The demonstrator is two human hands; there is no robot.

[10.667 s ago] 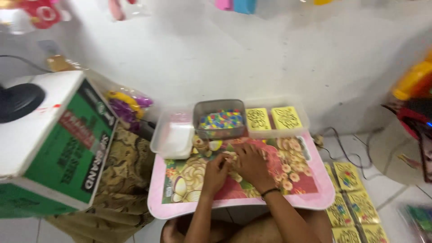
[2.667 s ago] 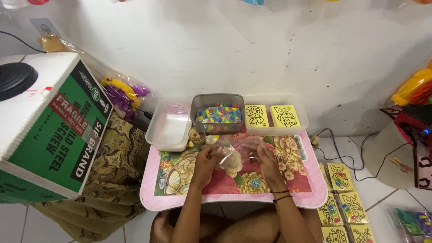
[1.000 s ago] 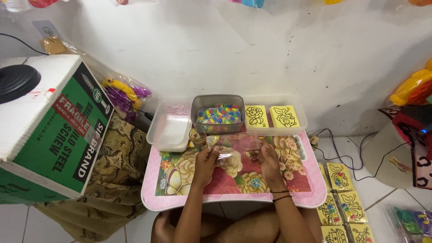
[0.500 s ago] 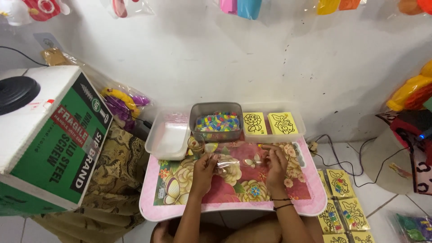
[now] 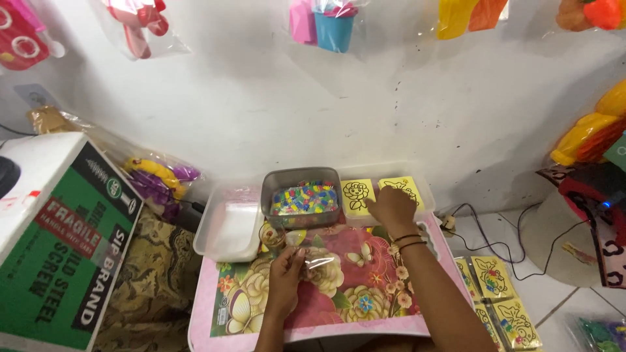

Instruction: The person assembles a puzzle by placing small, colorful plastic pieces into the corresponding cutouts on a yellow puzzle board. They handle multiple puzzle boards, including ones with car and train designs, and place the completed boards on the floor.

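The right hand [image 5: 390, 207] is reaching forward, fingers spread flat on the yellow cards [image 5: 381, 193]; the left hand [image 5: 287, 272] is pinching a clear bag [image 5: 319, 262], nearer the body.

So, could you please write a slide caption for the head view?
Left hand holds a clear bag on the floral tray; right hand reaches the yellow cards.

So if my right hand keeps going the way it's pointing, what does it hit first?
The right hand points away from you, over the stack of yellow picture cards in the clear tray. It would meet those cards first, if it isn't touching them already; beyond them stands the white wall.
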